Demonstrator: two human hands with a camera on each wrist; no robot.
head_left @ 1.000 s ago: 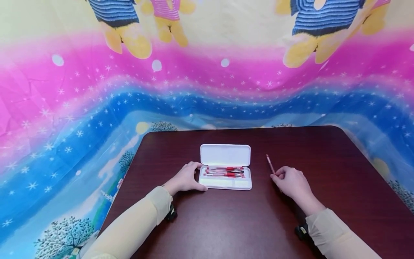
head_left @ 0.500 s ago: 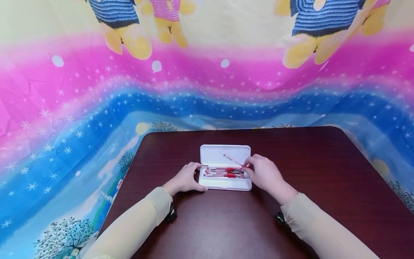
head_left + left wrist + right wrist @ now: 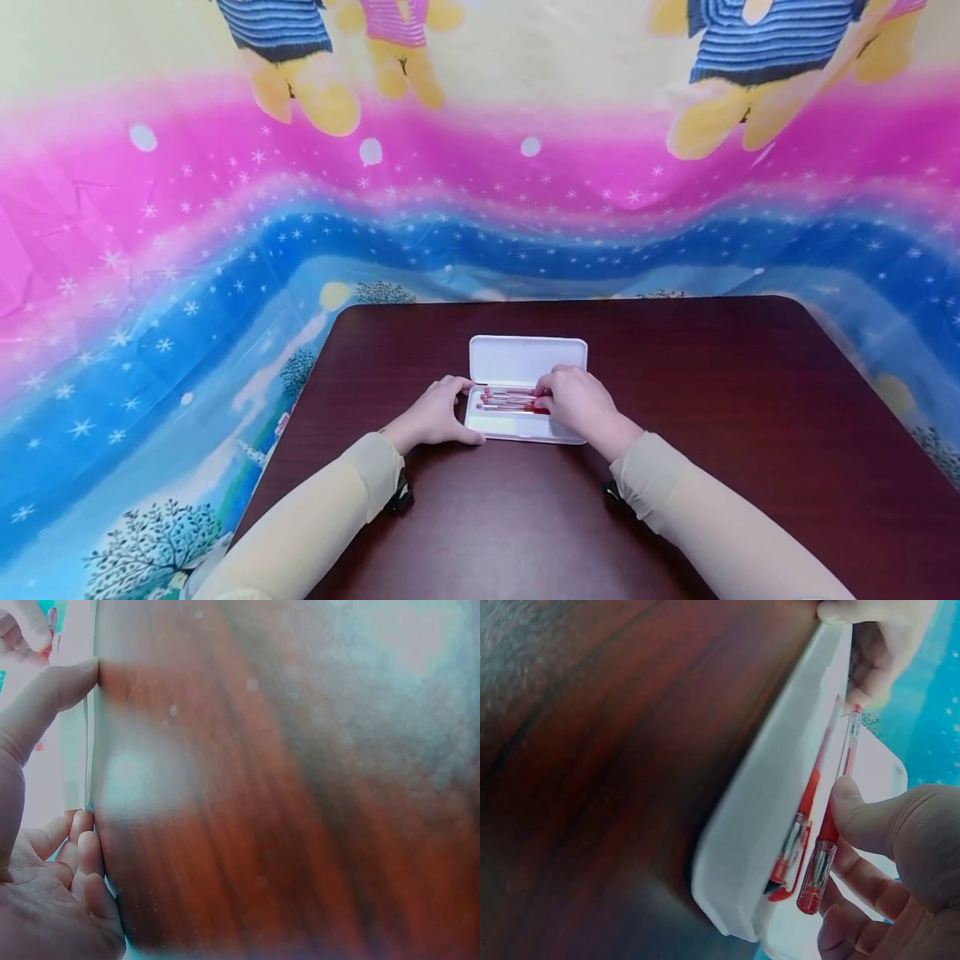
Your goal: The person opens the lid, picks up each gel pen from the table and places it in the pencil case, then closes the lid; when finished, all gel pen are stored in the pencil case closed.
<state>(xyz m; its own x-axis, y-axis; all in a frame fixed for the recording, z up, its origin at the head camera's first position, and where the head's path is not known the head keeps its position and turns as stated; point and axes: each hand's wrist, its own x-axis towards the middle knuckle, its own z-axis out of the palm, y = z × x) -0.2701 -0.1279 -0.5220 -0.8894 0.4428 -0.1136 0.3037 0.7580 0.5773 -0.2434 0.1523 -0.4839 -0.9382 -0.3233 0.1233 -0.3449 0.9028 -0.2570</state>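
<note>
A white pencil case [image 3: 517, 428] lies on the table with its lid [image 3: 510, 358] standing up at the back. Several red pens [image 3: 504, 400] lie lengthwise in its rear compartment. At the case's left end my left hand [image 3: 435, 412] grips it, thumb at the front corner and fingers by the back one. My right hand [image 3: 583, 405] is over the right half of the case. In the right wrist view it pinches a red gel pen [image 3: 829, 829] with a clear barrel, close above the other pens [image 3: 804, 802]. From the head view, that hand hides part of the pens.
The dark reddish-brown table [image 3: 487, 517] extends around the case on all sides. Behind it hangs a colourful cloth [image 3: 480, 192] with bears and snowflakes, which also runs down along the table's sides.
My right hand has come leftward from the bare table to over the case, bringing the pinched pen, which has turned to lie along the others. The left hand has kept its hold.
</note>
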